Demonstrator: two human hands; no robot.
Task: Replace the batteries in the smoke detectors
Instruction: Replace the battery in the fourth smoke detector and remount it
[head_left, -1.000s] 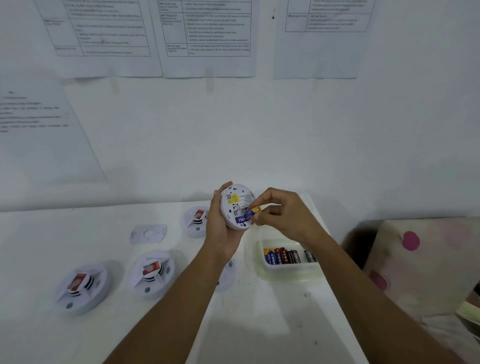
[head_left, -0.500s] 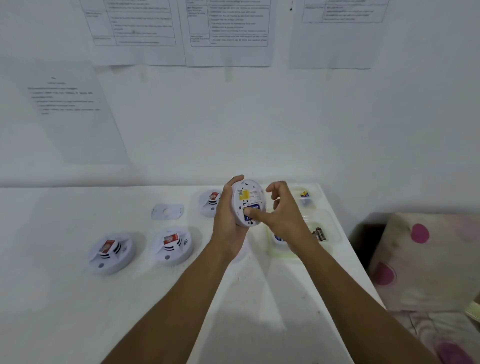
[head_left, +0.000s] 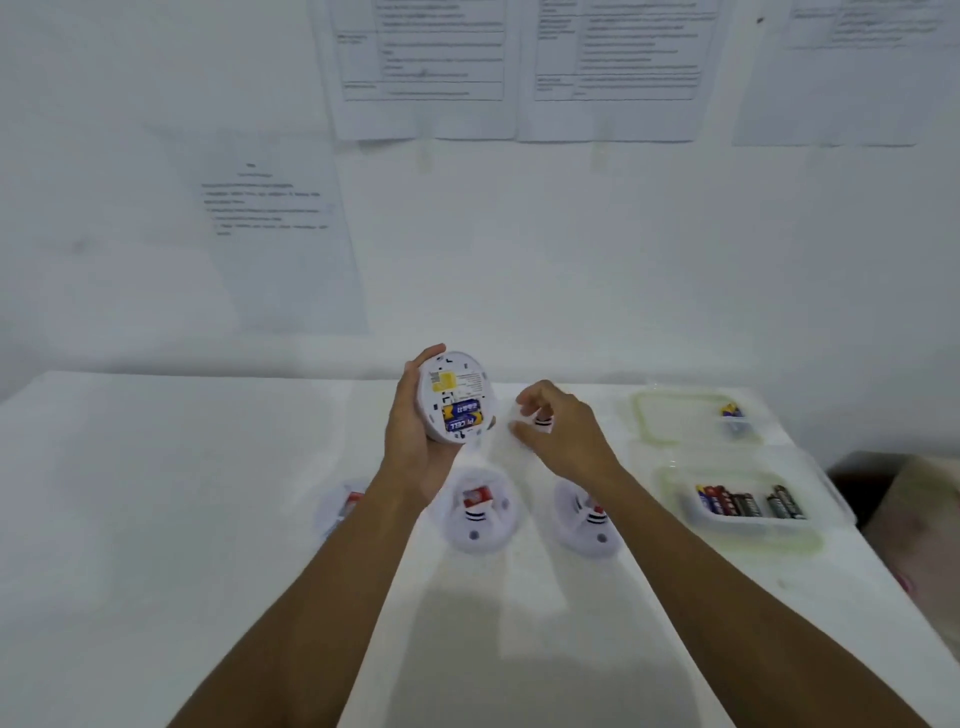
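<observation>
The left hand (head_left: 415, 441) grips the round white plastic smoke detector (head_left: 457, 400) above the white table (head_left: 156, 493), with two blue-and-yellow batteries (head_left: 462, 418) seated in its back. The right hand (head_left: 563, 439) is just beside it, fingers loosely curled. Blur hides whether it holds anything.

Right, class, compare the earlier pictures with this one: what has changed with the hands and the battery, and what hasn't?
The right hand let go of the battery, now seated in the smoke detector, and drew away to the right, fingers loosely curled and seemingly empty. The left hand holds the detector upright as before; the other detectors and battery tubs stayed on the table.
</observation>
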